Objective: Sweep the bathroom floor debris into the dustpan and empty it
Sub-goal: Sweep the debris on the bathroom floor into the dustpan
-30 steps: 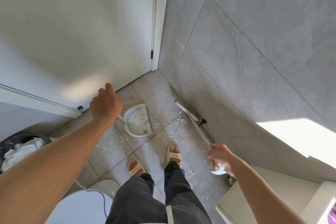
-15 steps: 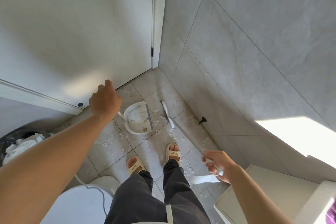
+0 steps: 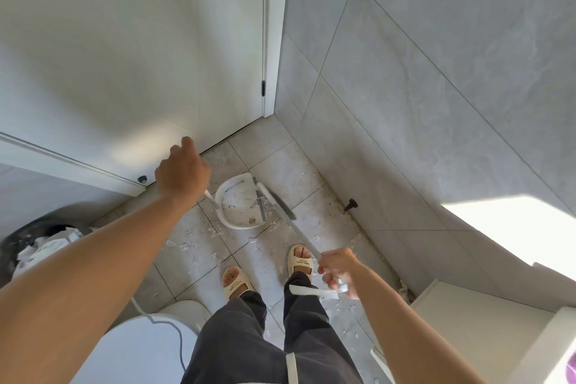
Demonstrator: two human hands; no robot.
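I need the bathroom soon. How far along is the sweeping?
Partly done. The dustpan already holds a few scraps. In hand: left hand holds its handle, right hand works the broom at its lip. Left: white debris near the feet, then emptying.

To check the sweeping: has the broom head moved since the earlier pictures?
Yes. The broom head has moved left, away from the black door stopper, up to the dustpan mouth.

White dustpan on tiled floor, broom head at its mouth, paper debris scattered beside
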